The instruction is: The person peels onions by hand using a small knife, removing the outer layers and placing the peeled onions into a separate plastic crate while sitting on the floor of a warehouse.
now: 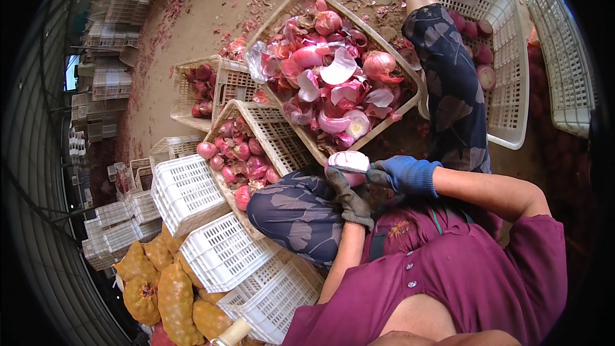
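Note:
In a worn grey-brown glove, my left hand [350, 202] holds a red onion [354, 179] above my lap; a white area shows on its upper side. A blue glove covers my right hand [406, 175], which grips a small knife [350, 169]. The knife's thin blade lies across the onion, and the fingers hide most of its handle. Just beyond my hands sits a plastic crate [384, 129] heaped with onion skins [338, 66]. Among the skins are a whole onion [379, 65] and a cut onion piece [358, 124].
A tilted crate [283, 129] of red onions [242, 151] stands by my left knee. To the right, a white crate [507, 105] holds peeled onions [484, 77]. White crates [226, 250] and mesh sacks [175, 298] line the lower left. Skins litter the floor [206, 24].

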Demonstrator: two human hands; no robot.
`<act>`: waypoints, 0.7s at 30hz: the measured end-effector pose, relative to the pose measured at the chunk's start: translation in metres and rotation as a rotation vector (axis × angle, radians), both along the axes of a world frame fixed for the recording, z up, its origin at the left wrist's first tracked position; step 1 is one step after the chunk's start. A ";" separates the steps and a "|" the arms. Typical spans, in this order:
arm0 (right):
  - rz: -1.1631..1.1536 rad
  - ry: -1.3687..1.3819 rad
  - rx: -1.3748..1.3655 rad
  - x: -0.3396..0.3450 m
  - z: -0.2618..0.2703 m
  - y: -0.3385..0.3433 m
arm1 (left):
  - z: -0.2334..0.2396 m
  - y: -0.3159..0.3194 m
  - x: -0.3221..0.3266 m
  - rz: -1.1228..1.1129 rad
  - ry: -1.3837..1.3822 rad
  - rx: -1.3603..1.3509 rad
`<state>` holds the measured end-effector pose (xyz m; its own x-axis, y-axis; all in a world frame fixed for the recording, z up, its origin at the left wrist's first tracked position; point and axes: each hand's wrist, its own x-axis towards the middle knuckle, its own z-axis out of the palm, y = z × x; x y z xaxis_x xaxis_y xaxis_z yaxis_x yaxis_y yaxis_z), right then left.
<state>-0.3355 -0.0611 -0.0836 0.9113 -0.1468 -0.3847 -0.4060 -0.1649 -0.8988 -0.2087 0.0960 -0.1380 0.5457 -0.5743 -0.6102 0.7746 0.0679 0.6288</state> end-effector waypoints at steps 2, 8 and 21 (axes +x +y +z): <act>0.004 0.040 -0.037 0.006 0.003 0.001 | 0.000 0.001 -0.001 0.039 0.052 -0.013; -0.049 0.064 -0.192 0.021 -0.014 0.005 | 0.028 -0.020 -0.009 0.043 -0.032 0.041; -0.088 0.078 -0.206 0.030 0.012 0.014 | 0.029 -0.024 0.000 0.138 -0.119 0.202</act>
<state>-0.3053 -0.0468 -0.0711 0.8600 -0.3076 -0.4071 -0.4941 -0.3027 -0.8150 -0.2083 0.0720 -0.1086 0.6851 -0.3622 -0.6320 0.6867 0.0315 0.7263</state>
